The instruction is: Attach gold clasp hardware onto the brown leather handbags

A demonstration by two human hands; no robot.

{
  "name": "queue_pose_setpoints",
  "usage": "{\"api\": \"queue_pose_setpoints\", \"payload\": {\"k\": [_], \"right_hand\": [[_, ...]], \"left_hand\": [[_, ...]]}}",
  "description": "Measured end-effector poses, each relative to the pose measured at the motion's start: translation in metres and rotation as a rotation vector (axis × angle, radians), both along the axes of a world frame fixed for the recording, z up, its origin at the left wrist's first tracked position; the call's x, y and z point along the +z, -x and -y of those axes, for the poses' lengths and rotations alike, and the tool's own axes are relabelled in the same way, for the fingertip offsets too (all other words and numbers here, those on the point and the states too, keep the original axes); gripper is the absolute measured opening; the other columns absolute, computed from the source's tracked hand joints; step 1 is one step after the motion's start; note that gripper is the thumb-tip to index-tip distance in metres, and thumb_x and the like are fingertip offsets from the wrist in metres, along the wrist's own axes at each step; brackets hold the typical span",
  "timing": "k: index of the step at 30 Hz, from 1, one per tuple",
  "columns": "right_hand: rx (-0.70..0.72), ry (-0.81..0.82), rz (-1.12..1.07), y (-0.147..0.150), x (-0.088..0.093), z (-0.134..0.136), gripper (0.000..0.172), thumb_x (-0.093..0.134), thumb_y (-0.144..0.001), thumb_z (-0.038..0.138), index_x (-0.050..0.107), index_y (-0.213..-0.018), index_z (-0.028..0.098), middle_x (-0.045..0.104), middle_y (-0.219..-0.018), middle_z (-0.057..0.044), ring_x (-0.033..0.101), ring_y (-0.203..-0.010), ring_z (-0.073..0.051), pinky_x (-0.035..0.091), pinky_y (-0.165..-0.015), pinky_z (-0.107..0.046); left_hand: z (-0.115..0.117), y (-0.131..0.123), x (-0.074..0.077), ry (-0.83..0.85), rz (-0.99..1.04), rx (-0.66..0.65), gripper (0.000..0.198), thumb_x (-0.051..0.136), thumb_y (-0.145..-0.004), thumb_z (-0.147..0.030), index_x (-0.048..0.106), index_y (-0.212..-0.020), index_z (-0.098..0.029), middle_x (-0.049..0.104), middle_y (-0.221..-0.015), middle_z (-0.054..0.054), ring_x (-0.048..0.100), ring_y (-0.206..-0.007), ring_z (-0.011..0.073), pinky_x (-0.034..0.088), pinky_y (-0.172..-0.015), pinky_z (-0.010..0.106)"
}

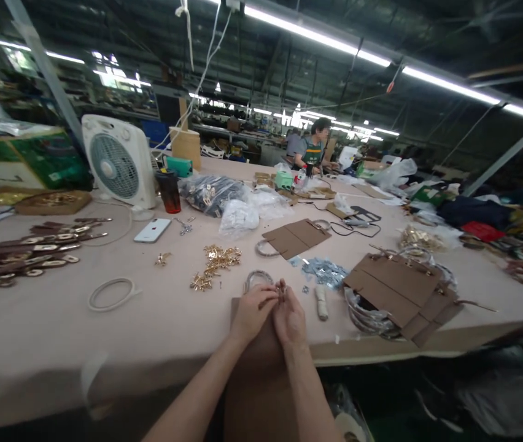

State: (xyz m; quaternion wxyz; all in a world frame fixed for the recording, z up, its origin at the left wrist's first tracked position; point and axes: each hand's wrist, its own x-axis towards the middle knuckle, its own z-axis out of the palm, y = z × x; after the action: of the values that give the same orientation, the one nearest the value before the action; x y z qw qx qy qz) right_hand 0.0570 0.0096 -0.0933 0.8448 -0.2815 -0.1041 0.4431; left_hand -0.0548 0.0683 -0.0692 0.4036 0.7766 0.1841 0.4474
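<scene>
My left hand [252,312] and my right hand [290,318] meet at the table's near edge, fingers pinched together around something too small to make out. Under them lies a brown bag panel [259,380] that hangs over the edge toward me. A looped bag handle [258,276] sticks out just beyond my left fingers. Past the hands is a pile of small gold metal fittings [220,259]. To the right of my right hand lie a heap of flat silvery metal pieces [325,272] and a pale rolled bundle [321,303].
Brown bag panels with handles [395,285] are stacked at the right; another panel [296,238] lies farther back. Dark straps [26,252], a white fan [118,161], a phone [152,230] and a dark cup [168,191] stand left. A person [312,150] sits across the table.
</scene>
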Motion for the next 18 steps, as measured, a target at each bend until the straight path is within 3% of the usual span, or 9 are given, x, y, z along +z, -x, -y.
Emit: {"api": "queue_pose_setpoints", "payload": {"k": [18], "right_hand": [[-0.054, 0.064, 0.098, 0.007, 0.0024, -0.0025, 0.032, 0.088, -0.076, 0.032, 0.078, -0.104, 0.02, 0.078, -0.103, -0.003, 0.07, -0.1, -0.014, 0.055, -0.098, -0.026]], "left_hand": [[0.003, -0.0005, 0.001, -0.102, 0.016, 0.006, 0.024, 0.066, -0.092, -0.01, 0.08, -0.103, -0.024, 0.075, -0.114, 0.007, 0.07, -0.108, 0.0202, 0.06, -0.101, 0.04]]}}
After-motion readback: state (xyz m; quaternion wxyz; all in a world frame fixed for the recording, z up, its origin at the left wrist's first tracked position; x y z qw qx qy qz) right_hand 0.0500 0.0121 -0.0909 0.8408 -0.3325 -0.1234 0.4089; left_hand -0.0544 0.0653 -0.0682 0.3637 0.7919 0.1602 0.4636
